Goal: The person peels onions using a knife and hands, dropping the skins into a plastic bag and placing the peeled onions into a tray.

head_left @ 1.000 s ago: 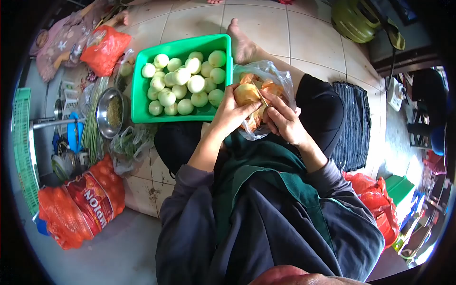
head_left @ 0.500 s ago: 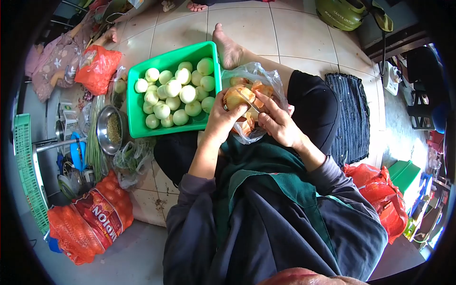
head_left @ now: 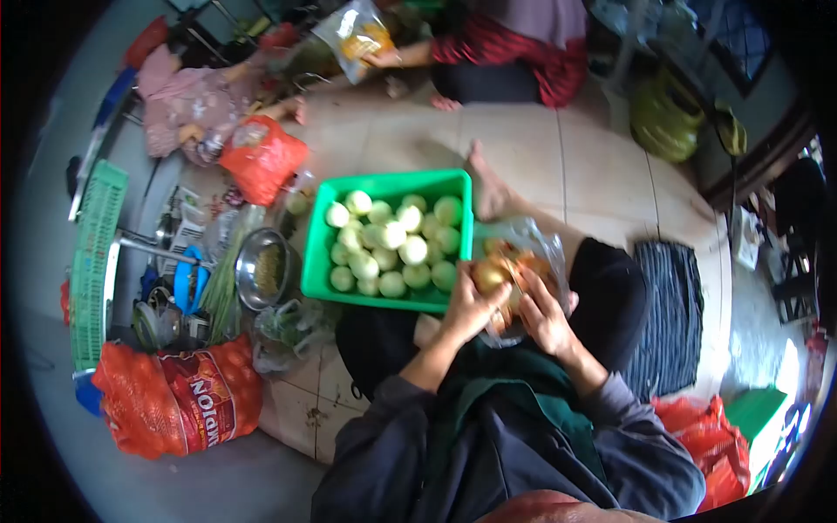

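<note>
Head view: gripping a brown-skinned onion [head_left: 491, 275] in the curled fingers of the left hand [head_left: 473, 302], and pinching a thin knife [head_left: 516, 281], partly hidden and blurred, in the right hand [head_left: 547, 319]. Close together, both hands, with the knife up against the onion; cannot tell whether touching each other. Held over an open clear plastic bag [head_left: 547, 246] with loose onion skins [head_left: 503, 247] inside, between the crossed legs. Just left of the bag, a green tub [head_left: 468, 213] holding many peeled onions [head_left: 393, 235], pale and piled. Beyond the bag, a bare foot [head_left: 490, 187]. Farther left, on the tiled floor [head_left: 392, 131], a metal bowl [head_left: 247, 277] of chopped bits beside long green stalks [head_left: 224, 301], with a red bag [head_left: 264, 163] above and a bag of leaves [head_left: 283, 327] below. At lower left, a bulging orange net sack [head_left: 139, 405]. To the right of the knee, a dark woven mat [head_left: 667, 314]. Near the top, a seated person in red [head_left: 558, 52] holding a clear bag of orange pieces [head_left: 356, 39].
</note>
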`<control>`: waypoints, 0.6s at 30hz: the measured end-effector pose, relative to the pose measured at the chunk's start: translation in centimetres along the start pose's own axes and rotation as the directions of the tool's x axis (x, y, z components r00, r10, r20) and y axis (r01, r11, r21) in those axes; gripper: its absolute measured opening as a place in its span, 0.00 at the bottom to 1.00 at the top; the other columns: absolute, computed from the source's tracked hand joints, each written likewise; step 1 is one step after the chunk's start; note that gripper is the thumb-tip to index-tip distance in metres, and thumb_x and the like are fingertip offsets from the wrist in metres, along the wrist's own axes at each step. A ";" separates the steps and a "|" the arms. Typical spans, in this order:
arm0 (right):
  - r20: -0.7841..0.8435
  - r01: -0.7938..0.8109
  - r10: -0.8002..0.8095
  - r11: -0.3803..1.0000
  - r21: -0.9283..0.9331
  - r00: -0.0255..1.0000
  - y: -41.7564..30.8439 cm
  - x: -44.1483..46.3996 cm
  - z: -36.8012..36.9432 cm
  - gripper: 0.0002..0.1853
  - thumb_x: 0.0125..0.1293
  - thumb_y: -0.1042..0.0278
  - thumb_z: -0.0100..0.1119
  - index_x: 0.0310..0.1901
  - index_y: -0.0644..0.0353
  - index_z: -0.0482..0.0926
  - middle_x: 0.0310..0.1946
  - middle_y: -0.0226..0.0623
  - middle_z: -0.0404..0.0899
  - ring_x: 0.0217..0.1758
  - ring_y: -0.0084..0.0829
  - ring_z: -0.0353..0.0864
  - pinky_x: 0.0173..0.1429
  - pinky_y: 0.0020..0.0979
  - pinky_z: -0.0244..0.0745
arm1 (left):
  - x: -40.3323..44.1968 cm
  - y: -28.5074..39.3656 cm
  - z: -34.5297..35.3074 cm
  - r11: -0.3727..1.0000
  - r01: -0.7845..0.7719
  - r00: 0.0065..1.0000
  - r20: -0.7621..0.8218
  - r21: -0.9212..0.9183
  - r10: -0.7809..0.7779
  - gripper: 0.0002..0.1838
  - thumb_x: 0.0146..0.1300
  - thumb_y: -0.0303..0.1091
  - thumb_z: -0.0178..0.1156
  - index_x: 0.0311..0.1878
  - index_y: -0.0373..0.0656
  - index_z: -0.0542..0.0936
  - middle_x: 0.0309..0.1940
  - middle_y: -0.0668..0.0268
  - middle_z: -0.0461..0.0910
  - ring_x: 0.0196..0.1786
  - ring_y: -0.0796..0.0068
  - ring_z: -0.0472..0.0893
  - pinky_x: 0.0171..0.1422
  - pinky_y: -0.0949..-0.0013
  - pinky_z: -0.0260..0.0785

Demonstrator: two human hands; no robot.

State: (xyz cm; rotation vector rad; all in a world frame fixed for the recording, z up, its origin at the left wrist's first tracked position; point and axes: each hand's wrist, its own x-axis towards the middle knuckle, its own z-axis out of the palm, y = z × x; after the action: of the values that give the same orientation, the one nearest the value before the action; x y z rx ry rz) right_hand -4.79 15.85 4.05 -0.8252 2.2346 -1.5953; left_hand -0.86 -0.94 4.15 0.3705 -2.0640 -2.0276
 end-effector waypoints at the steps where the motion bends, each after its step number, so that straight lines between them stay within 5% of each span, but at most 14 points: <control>1: 0.058 -0.158 0.150 0.971 0.178 0.987 -0.9 0.0 -0.1 0.27 0.70 0.71 0.43 0.70 0.60 0.55 0.42 0.42 0.75 0.39 0.28 0.74 0.47 0.28 0.69 | 0.1 -0.8 0.0 1.000 -0.010 1.000 -0.003 0.010 0.010 0.29 0.56 0.38 0.70 0.52 0.38 0.63 0.44 0.64 0.72 0.43 0.78 0.73 0.46 0.71 0.71; 2: 0.114 -0.317 0.296 0.887 0.336 0.949 -1.7 0.1 -0.2 0.27 0.71 0.71 0.43 0.70 0.60 0.55 0.36 0.36 0.75 0.34 0.23 0.71 0.42 0.25 0.69 | 0.2 -1.3 -0.1 0.998 -0.027 1.000 -0.009 0.055 0.027 0.29 0.56 0.38 0.70 0.52 0.38 0.63 0.44 0.63 0.72 0.43 0.77 0.73 0.46 0.71 0.71; 4: 0.097 -0.335 0.325 0.842 0.423 0.941 -2.2 0.2 0.2 0.25 0.71 0.71 0.43 0.70 0.59 0.57 0.27 0.25 0.68 0.26 0.16 0.62 0.31 0.20 0.61 | 0.1 -1.6 -0.2 0.986 -0.066 0.997 -0.028 0.156 0.071 0.30 0.56 0.38 0.70 0.52 0.37 0.62 0.43 0.61 0.72 0.43 0.77 0.74 0.46 0.71 0.71; 18: 0.219 -0.337 0.259 0.777 0.531 0.941 -3.4 0.4 -0.9 0.27 0.73 0.72 0.38 0.72 0.55 0.50 0.19 0.24 0.64 0.16 0.16 0.60 0.22 0.18 0.58 | -0.3 -1.0 0.5 0.992 -0.039 0.995 -0.088 0.119 0.049 0.30 0.57 0.37 0.69 0.53 0.35 0.61 0.45 0.59 0.71 0.45 0.74 0.74 0.48 0.70 0.71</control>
State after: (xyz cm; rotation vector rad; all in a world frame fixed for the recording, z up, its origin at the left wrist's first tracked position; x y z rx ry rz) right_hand -4.55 15.55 7.59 -0.3684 1.5533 -1.8235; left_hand -0.70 -0.43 3.10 0.4255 -2.1217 -1.8354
